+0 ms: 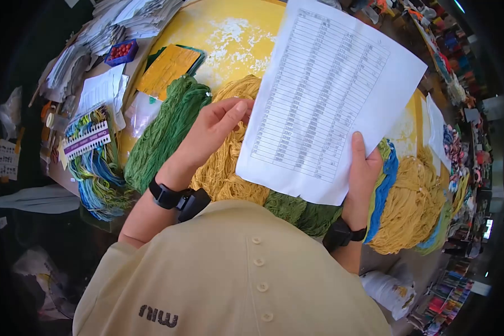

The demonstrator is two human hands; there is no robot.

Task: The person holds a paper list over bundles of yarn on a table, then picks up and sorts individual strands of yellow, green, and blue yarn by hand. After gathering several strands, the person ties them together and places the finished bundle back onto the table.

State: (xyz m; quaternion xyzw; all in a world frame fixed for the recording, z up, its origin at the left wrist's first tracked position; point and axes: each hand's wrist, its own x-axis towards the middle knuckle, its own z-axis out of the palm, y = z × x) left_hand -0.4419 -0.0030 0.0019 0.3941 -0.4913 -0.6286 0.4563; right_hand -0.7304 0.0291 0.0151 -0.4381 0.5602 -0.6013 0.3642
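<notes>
A white printed sheet (319, 95) with a table of rows and columns is held up in front of me, tilted. My right hand (364, 173) grips its lower right edge, thumb on the printed face and fingers behind. At the sheet's left edge, my left hand (215, 131) is loosely curled, thumb off the paper, some fingertips hidden behind it. Below the left hand lies a golden-yellow yarn hank (227, 162), with a green yarn hank (171, 126) to its left. Dark green yarn (302, 213) shows under the sheet's bottom edge.
The yellow tabletop (213, 22) has worn white patches. On the left are multicoloured yarn with a purple-white label card (88, 140), a yellow-orange packet (169, 70), a blue basket (121, 52) and paper stacks (115, 25). Blue yarn (383, 187) and tan yarn (411, 196) lie right.
</notes>
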